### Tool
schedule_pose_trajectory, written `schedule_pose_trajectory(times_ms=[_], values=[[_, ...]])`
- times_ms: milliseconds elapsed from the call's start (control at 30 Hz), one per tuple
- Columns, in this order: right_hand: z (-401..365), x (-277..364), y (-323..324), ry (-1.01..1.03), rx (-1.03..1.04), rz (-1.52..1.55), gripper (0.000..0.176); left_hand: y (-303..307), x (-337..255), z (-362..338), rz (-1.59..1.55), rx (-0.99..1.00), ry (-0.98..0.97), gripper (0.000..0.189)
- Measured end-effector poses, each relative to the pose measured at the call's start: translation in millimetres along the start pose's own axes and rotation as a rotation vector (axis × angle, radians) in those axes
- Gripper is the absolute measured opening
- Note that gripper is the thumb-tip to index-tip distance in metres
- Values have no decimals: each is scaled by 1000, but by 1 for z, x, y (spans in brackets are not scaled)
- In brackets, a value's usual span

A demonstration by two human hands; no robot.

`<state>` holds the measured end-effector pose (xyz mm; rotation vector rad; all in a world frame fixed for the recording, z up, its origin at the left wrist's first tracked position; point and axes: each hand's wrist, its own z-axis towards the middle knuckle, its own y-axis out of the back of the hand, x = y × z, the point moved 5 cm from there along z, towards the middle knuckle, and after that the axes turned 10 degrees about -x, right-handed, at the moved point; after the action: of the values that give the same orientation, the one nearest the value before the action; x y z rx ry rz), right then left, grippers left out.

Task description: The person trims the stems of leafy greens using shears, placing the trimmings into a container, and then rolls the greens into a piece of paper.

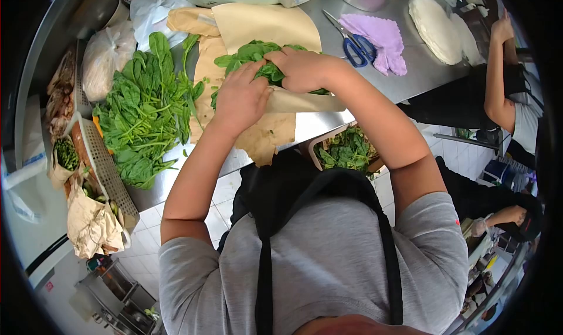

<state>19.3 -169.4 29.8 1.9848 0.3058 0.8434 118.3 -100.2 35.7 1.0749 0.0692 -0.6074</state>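
Note:
Brown paper point(267, 27) lies on the steel table, with a bundle of green leaves point(250, 52) on it. My left hand point(241, 97) rests on the near left part of the bundle, fingers bent over leaves and the paper's edge. On the right, my right hand point(299, 69) presses on the leaves, its fingers pointing left and close to my left fingertips. A strip of the paper stands folded up along the near side of the bundle. To the left of the paper spreads a large loose pile of leafy greens point(143, 100).
Blue-handled scissors point(359, 49) and a purple cloth point(384, 39) lie right of the paper. A plastic crate point(105, 165) stands at the left. Below the table edge sits a bin of leaves point(346, 149). Two other people are at the right, one with a raised arm.

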Motion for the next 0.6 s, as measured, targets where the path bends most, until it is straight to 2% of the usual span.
schedule_pose_trajectory(times_ms=[100,200,333,433,533,600], values=[[0,4,9,37,-8,197,74,1,9,7,-12,63,63,13],[-20,23,13,151,-257,-353,87,3,14,15,-51,149,127,15],[-25,34,5,101,-242,-706,97,-3,26,23,-100,202,135,18],[-24,27,-6,67,-227,-765,97,-6,28,27,-119,247,140,19],[-15,22,-11,82,-528,-677,88,-12,37,29,-159,287,206,20],[-7,16,-4,62,-285,-525,71,-16,43,33,-215,357,304,20]])
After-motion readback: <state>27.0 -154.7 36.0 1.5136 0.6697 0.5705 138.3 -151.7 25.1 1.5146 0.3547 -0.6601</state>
